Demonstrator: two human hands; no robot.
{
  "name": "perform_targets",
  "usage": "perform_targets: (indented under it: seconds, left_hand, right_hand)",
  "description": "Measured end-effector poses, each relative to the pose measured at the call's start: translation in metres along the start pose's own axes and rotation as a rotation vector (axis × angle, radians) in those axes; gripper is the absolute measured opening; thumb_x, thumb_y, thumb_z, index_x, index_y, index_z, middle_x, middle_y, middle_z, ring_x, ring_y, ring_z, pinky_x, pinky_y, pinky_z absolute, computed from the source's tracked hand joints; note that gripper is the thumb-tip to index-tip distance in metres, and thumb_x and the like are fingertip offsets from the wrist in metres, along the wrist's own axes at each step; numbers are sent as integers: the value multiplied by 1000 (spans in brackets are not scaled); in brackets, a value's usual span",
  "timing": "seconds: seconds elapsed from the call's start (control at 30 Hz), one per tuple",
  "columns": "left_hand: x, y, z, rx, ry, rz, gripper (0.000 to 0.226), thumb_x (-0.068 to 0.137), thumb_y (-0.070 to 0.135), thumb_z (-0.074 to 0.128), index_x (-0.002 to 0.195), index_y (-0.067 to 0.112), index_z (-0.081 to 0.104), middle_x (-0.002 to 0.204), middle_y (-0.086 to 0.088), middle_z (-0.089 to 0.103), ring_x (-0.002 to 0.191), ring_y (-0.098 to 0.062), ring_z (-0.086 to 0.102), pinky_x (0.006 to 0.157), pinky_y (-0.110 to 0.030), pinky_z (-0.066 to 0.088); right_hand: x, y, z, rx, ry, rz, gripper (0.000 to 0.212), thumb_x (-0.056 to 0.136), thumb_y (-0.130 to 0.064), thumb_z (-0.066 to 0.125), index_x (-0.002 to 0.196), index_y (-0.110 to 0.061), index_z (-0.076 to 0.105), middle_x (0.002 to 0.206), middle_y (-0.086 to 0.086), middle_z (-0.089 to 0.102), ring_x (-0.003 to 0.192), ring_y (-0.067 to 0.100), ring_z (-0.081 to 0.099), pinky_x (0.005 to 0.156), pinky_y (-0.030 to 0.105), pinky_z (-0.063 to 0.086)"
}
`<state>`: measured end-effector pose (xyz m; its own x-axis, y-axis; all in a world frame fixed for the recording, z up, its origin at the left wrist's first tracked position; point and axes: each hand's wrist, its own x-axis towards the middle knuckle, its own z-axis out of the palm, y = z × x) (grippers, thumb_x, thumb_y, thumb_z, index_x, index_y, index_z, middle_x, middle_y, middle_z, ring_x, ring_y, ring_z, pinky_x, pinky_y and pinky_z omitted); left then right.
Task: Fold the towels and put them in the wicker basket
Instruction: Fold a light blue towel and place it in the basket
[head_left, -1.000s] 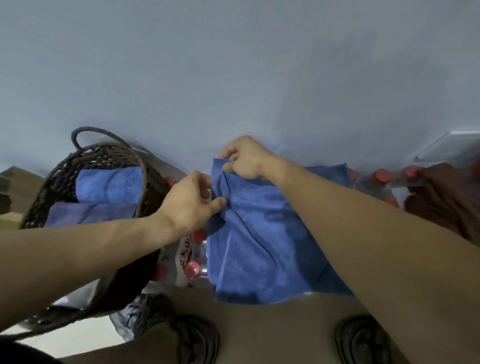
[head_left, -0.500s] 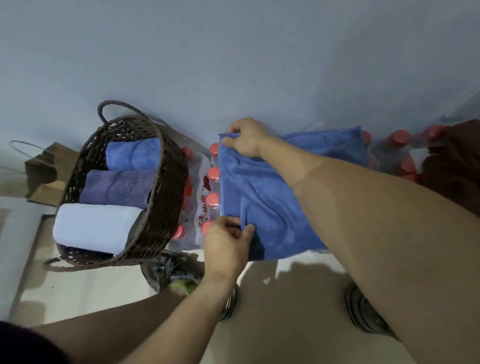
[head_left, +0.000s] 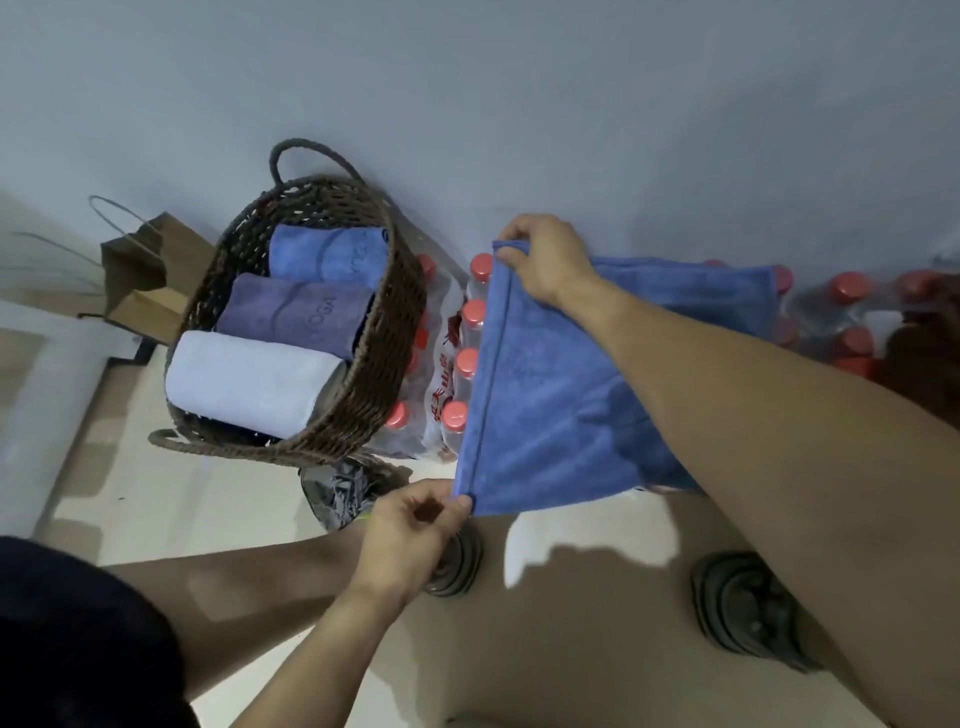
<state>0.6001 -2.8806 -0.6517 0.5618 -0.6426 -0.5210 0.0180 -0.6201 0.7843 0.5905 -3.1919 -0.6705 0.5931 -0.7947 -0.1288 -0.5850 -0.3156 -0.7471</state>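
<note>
A blue towel (head_left: 561, 395) lies spread over packs of bottles, its left hem stretched straight between my hands. My right hand (head_left: 545, 260) pinches the far left corner by the wall. My left hand (head_left: 415, 535) pinches the near left corner. To the left stands the dark wicker basket (head_left: 384, 353) with two handles. Inside it lie three rolled towels: a blue one (head_left: 327, 257) at the back, a purple one (head_left: 291, 314) in the middle, a pale one (head_left: 244, 382) at the front.
Shrink-wrapped packs of red-capped bottles (head_left: 467, 358) run along the grey wall under the towel and off to the right. A brown paper bag (head_left: 140, 280) stands left of the basket. Shoes (head_left: 743, 618) and a crumpled dark item (head_left: 343, 488) lie on the pale floor.
My left hand slid down the towel's left hem from the far corner to the near corner, pulling the edge straight. The view tilted down, showing the whole basket.
</note>
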Motion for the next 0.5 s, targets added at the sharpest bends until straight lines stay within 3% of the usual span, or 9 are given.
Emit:
perform_targets:
  seconds: [0.13,0.23,0.3,0.37,0.43,0.5]
  left_hand:
    - [-2,-4,0,179,10,309,6,79,12,80,82,16,77,104,5,65,99,-4,64,89,-10,43]
    - [0,-5,2,256,2,373,6,82,24,77,76,22,76,103,9,65,102,-7,63,90,-11,42]
    - [2,-9,3,198,88,251,21,83,30,75,63,21,73,93,5,66,90,-3,64,79,-9,43]
    - [7,-9,2,0,170,24,35,79,40,75,58,13,68,71,0,69,65,-8,63,64,-16,48]
    - [11,-11,1,-145,217,-135,37,76,40,77,65,6,69,62,-7,70,55,-14,60,56,-22,50]
    - [12,-11,2,-230,231,-191,30,76,28,81,85,5,66,63,-12,70,53,-21,56,52,-27,47]
  right_hand:
    - [3,0,5,-41,44,-54,20,94,-26,56,104,-21,72,109,2,72,104,22,63,93,33,49]
    - [6,-1,10,-134,72,-124,25,97,-28,50,108,-21,72,112,4,70,109,26,59,95,38,46]
    - [8,0,14,-190,83,-154,27,99,-31,48,111,-23,71,113,5,68,112,28,55,97,40,43]
    - [10,3,16,-228,95,-154,28,100,-32,46,113,-26,70,113,7,63,113,29,52,99,40,40]
    - [10,5,20,-270,105,-152,29,101,-33,44,115,-27,69,114,7,60,114,28,50,100,39,38]
    - [9,7,23,-296,120,-160,30,102,-32,42,116,-28,68,114,5,59,114,28,49,99,38,36]
